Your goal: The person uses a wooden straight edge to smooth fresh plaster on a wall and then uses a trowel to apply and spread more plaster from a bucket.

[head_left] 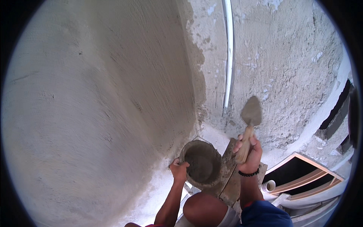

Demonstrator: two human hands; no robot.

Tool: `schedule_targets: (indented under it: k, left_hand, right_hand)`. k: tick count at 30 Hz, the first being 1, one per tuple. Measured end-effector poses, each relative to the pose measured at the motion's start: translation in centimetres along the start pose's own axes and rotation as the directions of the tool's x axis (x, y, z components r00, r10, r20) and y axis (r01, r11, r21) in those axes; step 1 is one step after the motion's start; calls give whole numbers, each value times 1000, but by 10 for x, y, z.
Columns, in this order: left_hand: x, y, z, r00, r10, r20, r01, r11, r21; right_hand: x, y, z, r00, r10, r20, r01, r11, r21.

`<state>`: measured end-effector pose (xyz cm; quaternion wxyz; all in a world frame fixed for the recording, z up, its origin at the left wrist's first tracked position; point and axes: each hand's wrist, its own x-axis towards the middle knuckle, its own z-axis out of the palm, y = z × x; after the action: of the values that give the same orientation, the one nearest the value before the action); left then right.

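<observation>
My left hand (179, 168) is closed on the near-left rim of a round, mortar-crusted bucket (206, 146), its thumb over the edge. Grey wet mortar (203, 169) coats the bucket's inside and lies at its bottom. To the right of the bucket, my right hand (251, 151) is wrapped round the wooden handle of a pointed trowel (252, 112). The trowel's blade points up and away, in front of the rough wall, with a grey film on it. Whether the blade touches the wall, I cannot tell.
Wooden planks (229, 189) lie under and beside the bucket. Smooth grey plaster (94, 94) covers the left wall; the rough wall (283, 68) carries a white pipe (229, 53). At lower right are a wooden frame (302, 185) and a white pipe end (269, 185).
</observation>
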<state>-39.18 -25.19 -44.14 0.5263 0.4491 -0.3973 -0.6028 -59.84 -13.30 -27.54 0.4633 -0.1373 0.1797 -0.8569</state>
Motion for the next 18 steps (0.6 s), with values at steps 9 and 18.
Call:
schedule_targets:
  k: [9,18]
  left_hand:
    - [-14,10,-13,999,-33,-17,33,999,18]
    - [-3,-8,-10,1000,9,-23,-8,1000,24]
  right_hand:
    - [37,-55,91,624,-780,46,776,613,-147]
    - [163,-26,113,387,-863,325,655,9,-756]
